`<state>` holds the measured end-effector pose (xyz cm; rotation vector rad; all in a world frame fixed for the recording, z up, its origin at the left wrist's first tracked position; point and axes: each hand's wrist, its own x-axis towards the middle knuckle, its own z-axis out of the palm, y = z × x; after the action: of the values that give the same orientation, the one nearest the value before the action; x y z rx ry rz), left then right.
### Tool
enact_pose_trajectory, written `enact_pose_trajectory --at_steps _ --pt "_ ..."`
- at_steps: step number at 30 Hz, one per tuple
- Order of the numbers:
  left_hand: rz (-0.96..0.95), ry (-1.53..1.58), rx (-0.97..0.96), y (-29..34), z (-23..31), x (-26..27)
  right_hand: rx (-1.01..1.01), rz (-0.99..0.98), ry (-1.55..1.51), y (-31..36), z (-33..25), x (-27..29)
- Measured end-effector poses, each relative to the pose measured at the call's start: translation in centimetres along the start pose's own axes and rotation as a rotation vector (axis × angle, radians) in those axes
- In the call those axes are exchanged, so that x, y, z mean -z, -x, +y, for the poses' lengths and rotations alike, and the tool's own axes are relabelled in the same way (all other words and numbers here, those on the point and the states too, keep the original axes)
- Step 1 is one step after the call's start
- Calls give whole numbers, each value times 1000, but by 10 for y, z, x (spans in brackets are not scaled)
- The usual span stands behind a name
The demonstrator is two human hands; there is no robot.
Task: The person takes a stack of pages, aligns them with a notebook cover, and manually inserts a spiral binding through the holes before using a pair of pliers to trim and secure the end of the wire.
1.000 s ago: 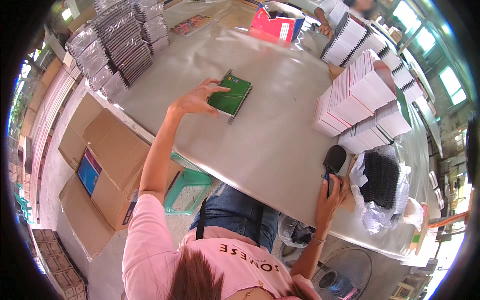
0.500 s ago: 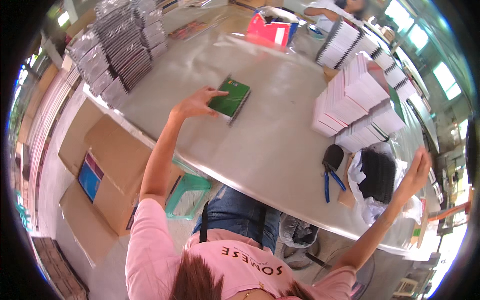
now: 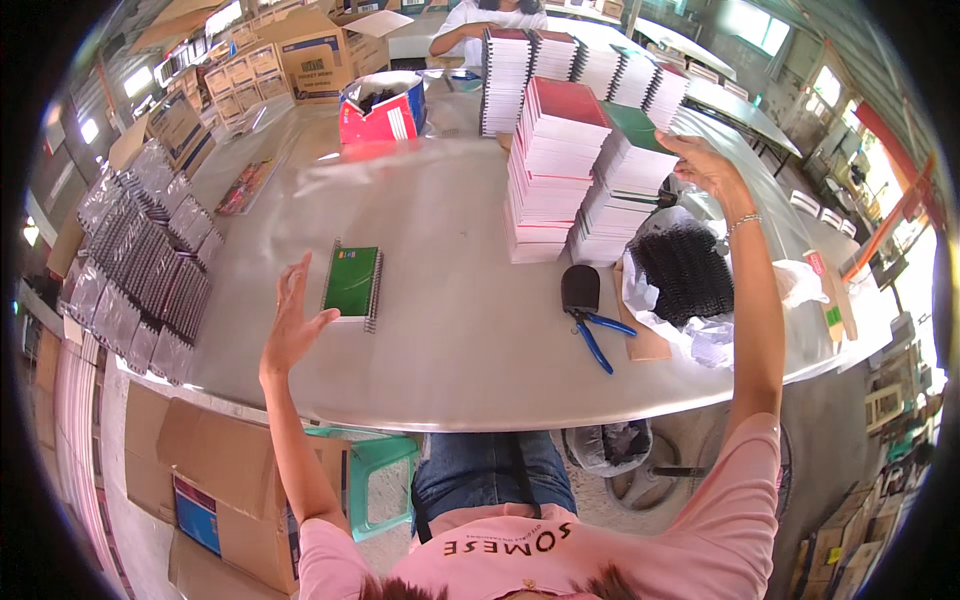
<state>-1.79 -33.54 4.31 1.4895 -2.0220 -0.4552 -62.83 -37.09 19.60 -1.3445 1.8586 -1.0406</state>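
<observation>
My left hand (image 3: 291, 332) splays empty beside the notebook (image 3: 352, 280); whether my right hand (image 3: 708, 165) grips the green-topped stack (image 3: 628, 165), I can't tell.

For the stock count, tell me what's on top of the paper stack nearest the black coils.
A green cover tops the paper stack. Faces of the sheets beneath are covered; only their white edges show at the side facing the camera.

Daylight from bright windows (image 3: 757, 28), glare on tabletop (image 3: 450, 350), bowed edges
</observation>
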Motion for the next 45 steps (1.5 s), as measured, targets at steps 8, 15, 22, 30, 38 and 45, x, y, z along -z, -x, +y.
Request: enact_pose_trajectory --at_steps 8,15,22,30,38,45 --pt "80 292 -200 -11 107 -2 112 63 -38 -6 0 1" --pt "159 284 -602 -11 218 -12 383 235 36 65 -46 0" --pt "341 -333 -763 5 284 -17 908 -170 284 200 -62 -78" --pt "1 -140 -625 8 243 -43 318 206 455 144 59 14" --pt "-73 -239 -418 24 168 -89 277 453 570 145 196 29" --pt "-52 -138 -392 38 146 -120 175 494 568 153 190 14"
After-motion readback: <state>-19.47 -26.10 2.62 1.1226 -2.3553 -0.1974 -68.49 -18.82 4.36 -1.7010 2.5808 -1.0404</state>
